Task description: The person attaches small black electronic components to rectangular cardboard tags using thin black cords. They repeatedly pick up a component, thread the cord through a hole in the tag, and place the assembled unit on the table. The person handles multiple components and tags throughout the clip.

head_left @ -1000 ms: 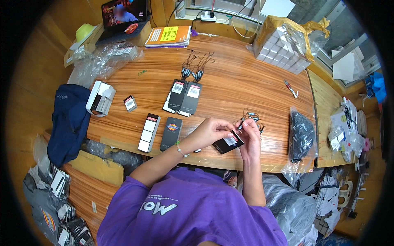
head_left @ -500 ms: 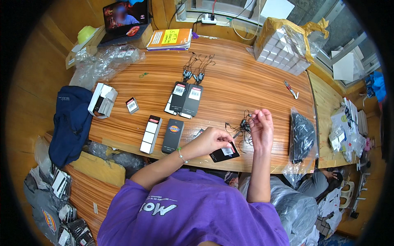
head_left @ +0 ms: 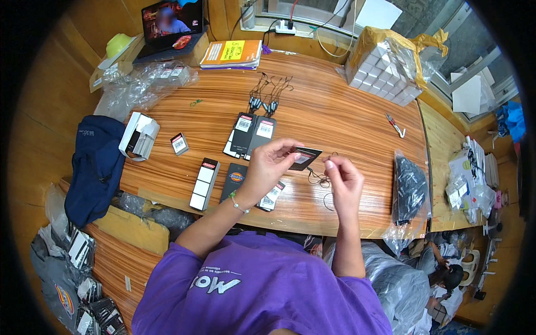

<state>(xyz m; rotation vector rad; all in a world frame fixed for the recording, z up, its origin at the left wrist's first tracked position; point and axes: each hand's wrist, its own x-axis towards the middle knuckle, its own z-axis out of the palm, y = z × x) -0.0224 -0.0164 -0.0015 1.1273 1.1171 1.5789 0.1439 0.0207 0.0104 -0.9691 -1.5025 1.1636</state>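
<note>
Over the near half of the wooden table (head_left: 357, 123), the left hand (head_left: 267, 167) has the black tag (head_left: 306, 158) tilted up between thumb and fingers, and just beside it the right hand (head_left: 344, 177) pinches what looks like a thin dark cord (head_left: 334, 154)! Danger sits below, where loose cord loops (head_left: 318, 180) could snag on each other and yank that strand from the fingertips, while too hard a squeeze might crease the tag.

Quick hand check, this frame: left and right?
Left hand: closed, holding a black tag.
Right hand: fingers pinched, apparently on a thin cord.
</note>
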